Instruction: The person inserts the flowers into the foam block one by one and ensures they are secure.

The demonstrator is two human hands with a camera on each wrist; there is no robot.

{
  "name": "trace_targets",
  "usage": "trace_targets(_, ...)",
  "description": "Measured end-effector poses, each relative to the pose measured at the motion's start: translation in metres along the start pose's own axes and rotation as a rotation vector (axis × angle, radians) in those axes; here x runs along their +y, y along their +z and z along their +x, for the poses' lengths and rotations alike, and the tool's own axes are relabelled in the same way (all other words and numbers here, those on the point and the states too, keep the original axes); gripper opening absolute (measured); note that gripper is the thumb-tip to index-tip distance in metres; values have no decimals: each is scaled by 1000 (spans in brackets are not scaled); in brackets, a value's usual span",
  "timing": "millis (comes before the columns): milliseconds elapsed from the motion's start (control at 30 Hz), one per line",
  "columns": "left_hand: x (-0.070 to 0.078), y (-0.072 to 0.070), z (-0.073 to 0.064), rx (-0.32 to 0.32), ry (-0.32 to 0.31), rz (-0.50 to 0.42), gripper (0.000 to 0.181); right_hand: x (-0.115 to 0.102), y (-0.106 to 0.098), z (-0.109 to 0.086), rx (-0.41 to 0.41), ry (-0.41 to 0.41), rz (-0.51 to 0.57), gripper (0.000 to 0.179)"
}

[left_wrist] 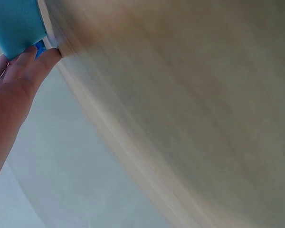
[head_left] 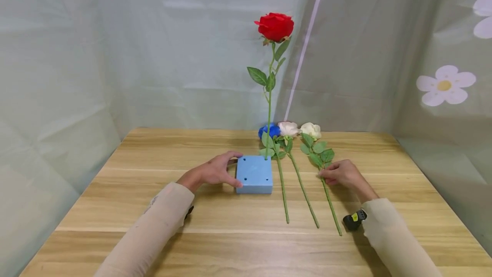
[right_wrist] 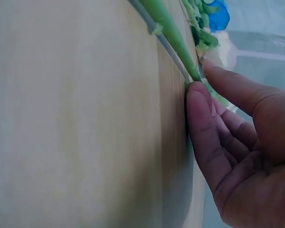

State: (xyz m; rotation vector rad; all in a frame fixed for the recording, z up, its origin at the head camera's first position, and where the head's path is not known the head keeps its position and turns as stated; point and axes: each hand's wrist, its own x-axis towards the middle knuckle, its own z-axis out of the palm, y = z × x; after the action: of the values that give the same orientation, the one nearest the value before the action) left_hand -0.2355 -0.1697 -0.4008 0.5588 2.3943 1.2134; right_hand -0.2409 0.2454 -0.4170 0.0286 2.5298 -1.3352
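A light blue square block with small holes at its top corners lies on the table. My left hand holds its left side, thumb at the near corner and fingers at the far one; in the left wrist view fingertips touch the block. A red rose stands upright in the block's far right hole. To the right lies a cream rose, its bloom away from me. My right hand pinches its stem just below the leaves; the stem shows between thumb and forefinger in the right wrist view.
Between block and right hand lie a blue rose and a pale pink rose, stems toward me. The wooden table ends at grey curtains. A black wrist device sits by the right sleeve.
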Motion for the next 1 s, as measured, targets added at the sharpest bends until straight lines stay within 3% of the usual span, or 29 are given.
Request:
trace_targets(500,1,-2,-1,-2,19,-1,100,-14,5,2,-26,77,-75,21)
trace_targets(1000,-1,0,-3,-16,31,-53,98,-16,2,-3,-53,6,-117,11)
